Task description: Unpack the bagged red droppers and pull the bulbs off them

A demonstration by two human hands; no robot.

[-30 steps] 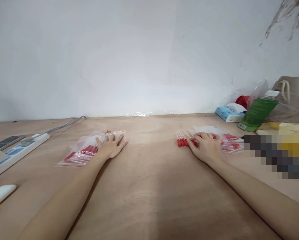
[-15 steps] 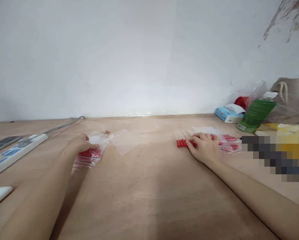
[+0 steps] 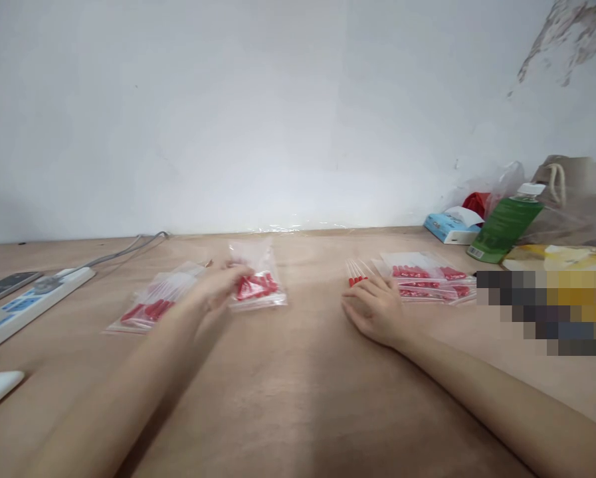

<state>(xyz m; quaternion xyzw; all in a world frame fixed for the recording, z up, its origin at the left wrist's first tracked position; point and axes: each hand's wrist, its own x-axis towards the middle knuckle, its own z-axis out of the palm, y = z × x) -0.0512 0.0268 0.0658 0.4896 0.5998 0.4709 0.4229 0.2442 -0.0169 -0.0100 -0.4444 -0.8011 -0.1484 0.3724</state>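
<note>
Head view: two hands. Left hand (image 3: 222, 287), blurred, fingers pinching the left side of one clear bag (image 3: 258, 287) of red-ended pieces, mid-table. Right hand (image 3: 377, 311) over loose red-ended sticks (image 3: 359, 279), three-plus; fingers bent, can't tell if gripping. One left bag pile (image 3: 151, 309), one right bag pile (image 3: 417, 273), bags uncountable. One green bottle (image 3: 504, 229).

We held one clear bag (image 3: 260, 291), red contents, left hand (image 3: 222, 287); several red-ended sticks (image 3: 358, 281) lay at our right hand (image 3: 375, 311).
</note>
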